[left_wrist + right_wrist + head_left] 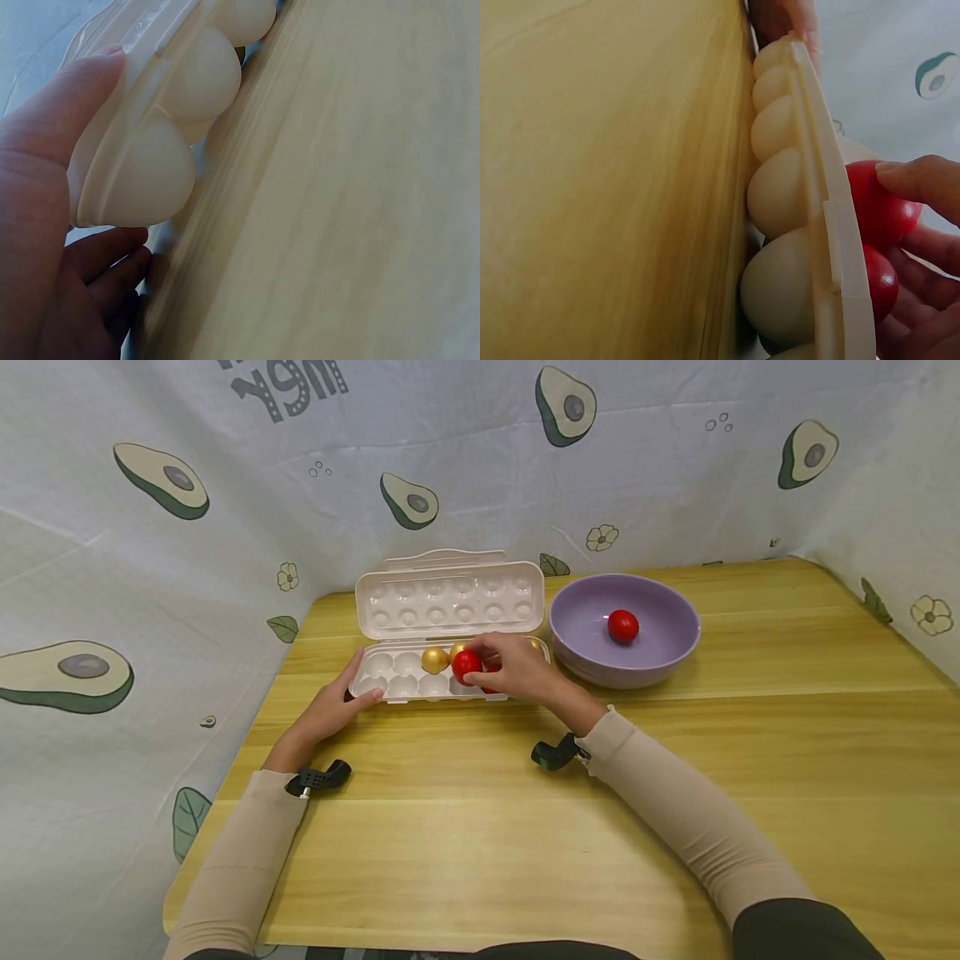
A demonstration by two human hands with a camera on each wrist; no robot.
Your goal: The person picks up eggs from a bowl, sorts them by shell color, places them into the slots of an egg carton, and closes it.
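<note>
A cream plastic egg carton (403, 686) lies on the table with its lid (451, 600) raised at the back. My left hand (328, 707) grips the carton's left end, thumb on the front rim and fingers round the side. Between the thumb and fingers of my right hand (521, 670) is a red egg (467, 667), held over the front row, right of the middle. Beside it, a second red egg (883, 283) sits in the carton, partly covered by that hand. Gold eggs (434, 660) occupy some back-row cups; the right hand hides part of that row.
Just right of the carton stands a purple bowl (573, 664) with one red egg (623, 626) in it. The wooden table (435, 852) reaches back to a white cloth (480, 452) printed with avocados. Black wrist cameras (555, 754) stick out from both sleeves.
</note>
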